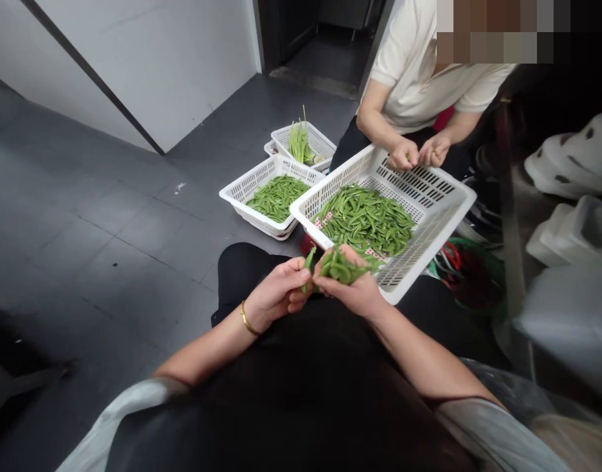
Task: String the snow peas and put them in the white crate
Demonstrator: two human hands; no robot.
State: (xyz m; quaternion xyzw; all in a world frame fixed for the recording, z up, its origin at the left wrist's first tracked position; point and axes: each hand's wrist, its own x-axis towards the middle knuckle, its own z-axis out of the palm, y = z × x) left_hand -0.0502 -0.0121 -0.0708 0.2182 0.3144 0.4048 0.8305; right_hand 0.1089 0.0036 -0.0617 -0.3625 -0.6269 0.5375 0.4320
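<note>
A single green pea pod (308, 265) is pinched upright between the thumb and fingers of my left hand (287, 286), which has a gold bangle at its wrist. Close beside it, my right hand (352, 288) is cupped around a bunch of pea pods (340, 267). Both hands are over my lap at the near edge of a large white slotted basket (431, 246). In that basket lies a broad heap of loose pea pods (369, 219), partly over red-and-white printed paper.
Across the basket sits a co-worker (413, 85), hands together over its far rim. To the left stand a smaller white basket (236, 190) of pods and another basket (325, 141) with long green stalks. White containers (576, 229) are at the right. A white wall (183, 59) rises behind.
</note>
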